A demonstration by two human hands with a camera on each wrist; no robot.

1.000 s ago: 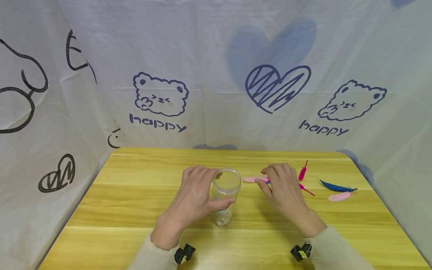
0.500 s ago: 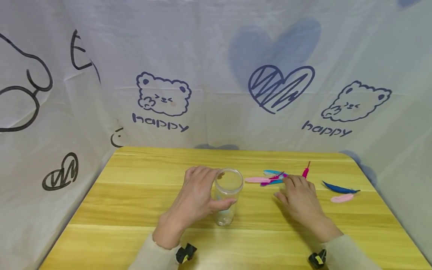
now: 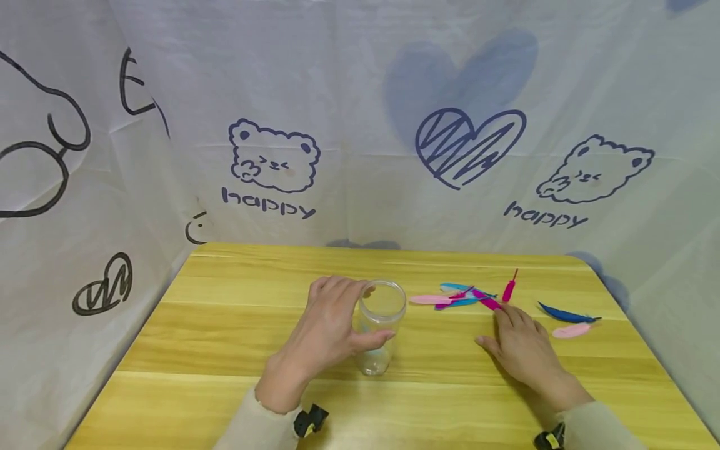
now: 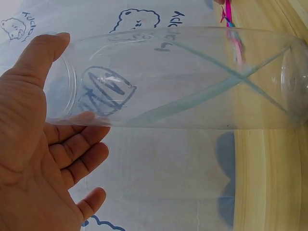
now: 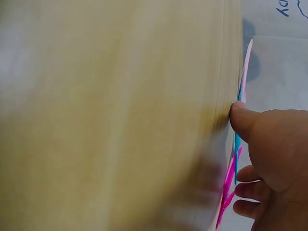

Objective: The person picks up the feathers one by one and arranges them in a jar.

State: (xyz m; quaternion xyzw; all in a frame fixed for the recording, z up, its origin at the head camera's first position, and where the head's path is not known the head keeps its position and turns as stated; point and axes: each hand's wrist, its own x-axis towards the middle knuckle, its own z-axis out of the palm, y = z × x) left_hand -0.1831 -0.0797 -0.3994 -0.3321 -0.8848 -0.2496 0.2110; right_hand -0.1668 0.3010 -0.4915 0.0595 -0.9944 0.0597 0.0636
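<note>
My left hand (image 3: 326, 331) grips an upright clear jar (image 3: 375, 322) near its rim, thumb on the near side and fingers behind. Through its wall in the left wrist view, two pale teal strips (image 4: 211, 89) cross in an X. To the right, my right hand (image 3: 523, 347) hovers low, its fingertips right at the end of a magenta feather (image 3: 486, 299). Its thumb stands apart from the fingers in the right wrist view. That feather overlaps a small pile with a pale pink feather (image 3: 429, 300) and light blue feathers (image 3: 458, 304).
Beyond the right hand lies another magenta feather (image 3: 509, 291). Further right, a dark blue feather (image 3: 568, 314) lies above a pale pink feather (image 3: 571, 330). The wooden table (image 3: 225, 350) ends against a printed white cloth (image 3: 349, 94).
My right hand has moved right and toward me, off the feather pile, uncovering light blue and magenta feathers. The left hand keeps its hold on the jar.
</note>
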